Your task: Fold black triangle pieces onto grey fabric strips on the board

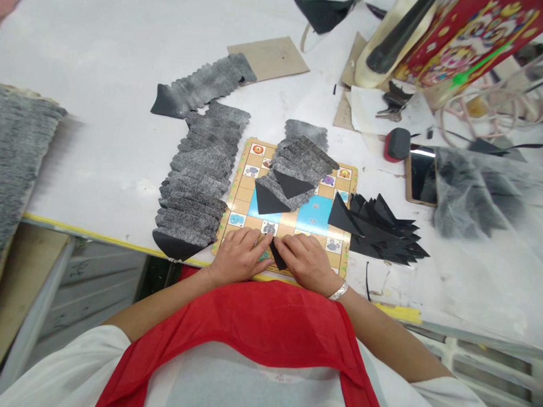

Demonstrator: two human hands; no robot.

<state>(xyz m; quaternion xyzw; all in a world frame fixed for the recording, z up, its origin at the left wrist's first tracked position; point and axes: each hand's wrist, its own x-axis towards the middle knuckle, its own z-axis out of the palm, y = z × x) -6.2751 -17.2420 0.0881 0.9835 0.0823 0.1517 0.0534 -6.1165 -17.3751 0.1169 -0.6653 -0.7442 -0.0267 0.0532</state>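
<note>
A small black piece [278,255] lies between my hands on a colourful game board [243,193] at the table's front edge. My left hand [240,254] has its fingers bent together at the left of that piece. From the right, my right hand [305,261] presses its closed fingers on the same piece. Overlapping grey speckled pieces [295,160] with black undersides rest on the board's upper part. A long overlapping grey stack [201,171] stands left of the board, and a pile of black pointed pieces [381,228] is at its right.
Further right are a phone [421,176], a clear plastic bag [481,193] and a small red and black case [397,144]. A glue bottle [384,47] and a red box [468,44] stand at the back right. Grey layered material [19,159] is at far left.
</note>
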